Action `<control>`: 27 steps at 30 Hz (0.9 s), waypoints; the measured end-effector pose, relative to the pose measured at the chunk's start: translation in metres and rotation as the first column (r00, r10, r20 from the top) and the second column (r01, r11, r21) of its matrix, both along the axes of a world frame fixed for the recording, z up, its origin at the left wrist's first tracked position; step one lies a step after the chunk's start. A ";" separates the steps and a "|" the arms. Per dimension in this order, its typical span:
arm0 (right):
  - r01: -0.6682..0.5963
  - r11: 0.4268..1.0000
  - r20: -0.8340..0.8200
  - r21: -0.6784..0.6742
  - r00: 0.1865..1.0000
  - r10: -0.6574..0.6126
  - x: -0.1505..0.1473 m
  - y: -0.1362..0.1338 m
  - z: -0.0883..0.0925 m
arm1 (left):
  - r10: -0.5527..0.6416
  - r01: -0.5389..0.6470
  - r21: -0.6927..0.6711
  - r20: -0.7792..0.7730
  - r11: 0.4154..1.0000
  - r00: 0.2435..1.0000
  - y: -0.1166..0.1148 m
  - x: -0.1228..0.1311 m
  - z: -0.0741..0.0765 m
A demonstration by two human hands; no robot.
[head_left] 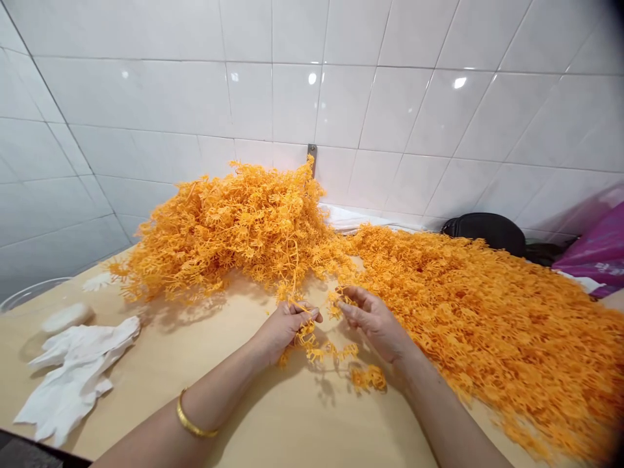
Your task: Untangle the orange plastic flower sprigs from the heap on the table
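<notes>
My left hand point(291, 323) is closed, pinching a thin orange stem of plastic-looking foliage with frilly sprigs along it. The stem runs up toward the large orange pile point(238, 227) behind. A dangling sprig chain point(319, 351) hangs below this hand over the table. At its right, my right hand point(373, 322) has thumb and fingers drawn together at a small orange sprig point(334, 304). A loose curled orange piece point(369, 378) lies on the table just below the hands.
A broad heap of orange sprigs point(492, 312) covers the table's right side. White gloves point(78, 374) and a round white object point(68, 317) lie at left. A black case point(485, 231) and a purple bag point(597, 250) stand back right. A tiled wall point(292, 97) closes the back.
</notes>
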State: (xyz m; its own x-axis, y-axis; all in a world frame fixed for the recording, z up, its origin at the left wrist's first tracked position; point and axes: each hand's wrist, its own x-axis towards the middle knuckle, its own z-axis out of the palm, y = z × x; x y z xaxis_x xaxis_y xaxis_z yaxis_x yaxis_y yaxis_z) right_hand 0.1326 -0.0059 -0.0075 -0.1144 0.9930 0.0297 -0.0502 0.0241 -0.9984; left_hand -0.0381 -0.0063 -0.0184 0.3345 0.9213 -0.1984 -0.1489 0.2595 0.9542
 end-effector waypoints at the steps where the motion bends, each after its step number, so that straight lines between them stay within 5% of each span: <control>1: 0.006 1.000 0.015 0.015 1.000 -0.006 -0.003 0.000 -0.002 | 0.000 0.000 -0.010 0.002 1.000 1.000 -0.001 0.001 -0.001; 6: 0.076 0.989 0.059 0.128 0.995 -0.084 -0.008 0.003 -0.008 | 0.046 -0.045 0.036 -0.026 0.998 0.999 -0.001 0.000 0.001; 10: 0.164 0.969 0.098 0.186 0.978 -0.185 0.001 0.006 -0.011 | 0.151 -0.083 0.225 -0.308 0.971 0.939 -0.008 -0.012 0.014; 12: 0.202 0.954 0.124 0.222 0.965 -0.233 0.005 0.008 -0.014 | 0.307 -0.096 0.423 -0.464 0.901 0.831 -0.019 -0.019 0.025; 15: 0.222 0.930 0.175 0.293 0.944 -0.281 0.007 0.010 -0.016 | 0.591 -0.100 0.726 -0.462 0.680 0.661 -0.039 -0.020 0.048; 17: 0.189 0.919 0.195 0.347 0.944 -0.268 0.004 0.008 -0.016 | 0.625 -0.070 0.820 -0.374 0.568 0.685 -0.046 -0.012 0.063; 19: 0.098 0.920 0.207 0.380 0.960 -0.188 0.000 0.005 -0.013 | 0.555 -0.036 0.840 -0.324 0.541 0.766 -0.039 0.002 0.071; 22: -0.032 0.923 0.232 0.383 0.971 -0.063 -0.005 -0.001 -0.007 | 0.428 -0.021 0.749 -0.355 0.662 0.831 -0.012 0.021 0.067; 25: -0.051 0.919 0.267 0.391 0.962 -0.060 -0.006 -0.004 -0.003 | 0.088 0.114 0.451 -0.402 0.885 0.911 0.013 0.029 0.047; 27: -0.018 0.919 0.278 0.394 0.955 -0.100 -0.005 -0.004 -0.004 | -0.117 0.211 0.277 -0.320 0.937 0.940 0.021 0.030 0.033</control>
State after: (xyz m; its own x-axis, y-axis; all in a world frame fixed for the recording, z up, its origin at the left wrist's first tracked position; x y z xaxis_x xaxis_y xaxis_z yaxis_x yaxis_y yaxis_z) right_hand 0.1275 -0.0099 -0.0113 -0.1359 0.9128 0.3852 0.2460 0.4077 -0.8793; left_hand -0.0084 0.0151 0.0145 0.4559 0.8895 -0.0317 0.1704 -0.0523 0.9840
